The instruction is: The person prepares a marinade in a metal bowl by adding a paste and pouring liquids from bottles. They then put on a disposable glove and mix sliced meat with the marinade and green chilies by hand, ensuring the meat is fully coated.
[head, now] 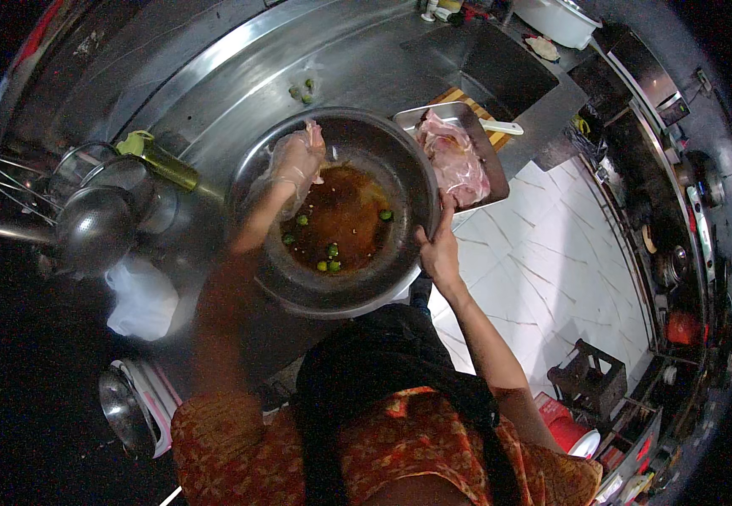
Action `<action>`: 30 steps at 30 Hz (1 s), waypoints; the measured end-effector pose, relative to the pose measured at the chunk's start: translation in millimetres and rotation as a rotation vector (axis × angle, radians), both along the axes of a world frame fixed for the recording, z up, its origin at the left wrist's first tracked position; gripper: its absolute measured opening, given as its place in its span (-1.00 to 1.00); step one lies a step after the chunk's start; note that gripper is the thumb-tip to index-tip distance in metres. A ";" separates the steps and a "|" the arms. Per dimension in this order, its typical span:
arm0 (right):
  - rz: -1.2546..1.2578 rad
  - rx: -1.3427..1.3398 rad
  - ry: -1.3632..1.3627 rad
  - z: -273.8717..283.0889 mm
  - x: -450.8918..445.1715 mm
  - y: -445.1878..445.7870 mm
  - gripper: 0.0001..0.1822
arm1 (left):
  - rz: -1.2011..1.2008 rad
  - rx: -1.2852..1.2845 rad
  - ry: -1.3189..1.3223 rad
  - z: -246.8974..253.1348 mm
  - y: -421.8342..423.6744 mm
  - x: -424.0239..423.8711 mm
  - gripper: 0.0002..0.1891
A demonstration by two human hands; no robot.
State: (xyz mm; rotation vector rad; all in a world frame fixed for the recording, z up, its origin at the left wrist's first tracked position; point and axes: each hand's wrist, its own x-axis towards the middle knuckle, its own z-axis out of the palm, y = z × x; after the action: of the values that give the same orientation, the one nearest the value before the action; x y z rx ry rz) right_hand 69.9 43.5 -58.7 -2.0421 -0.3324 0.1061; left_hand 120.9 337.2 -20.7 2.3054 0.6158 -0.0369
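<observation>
A large metal basin [264, 278] holds brown liquid [347, 215] with several small green citrus fruits [333, 249] floating in it. Over its far left side, my left hand [295, 161], in a clear plastic glove, grips a piece of raw meat [314, 134]. My bare right hand [440, 246] is at the basin's right rim, its fingers reaching up between the rim and a metal tray [499, 171]. Pale raw meat [454, 158] lies in this tray. More green fruits [307, 98] sit on the steel counter beyond the basin.
A striped wooden board [502, 136] and a white handle [502, 126] show beside the tray, near a sink [505, 69]. Strainers [95, 221], a green cylindrical container [163, 161] and a white plastic bag [142, 297] stand left. A dark crate [587, 379] rests on the tiled floor.
</observation>
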 end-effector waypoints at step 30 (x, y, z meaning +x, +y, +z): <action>0.006 0.046 0.146 12.9 5.6 -5.8 -0.13 | -1.265 0.449 -0.291 -20.6 -173.3 157.1 -0.43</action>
State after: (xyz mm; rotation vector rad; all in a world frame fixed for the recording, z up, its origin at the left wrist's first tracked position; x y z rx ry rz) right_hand 75.5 37.7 -45.7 -1.9755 -0.2473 0.2484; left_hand 278.0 163.9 -41.3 2.6634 -1.1247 -0.1630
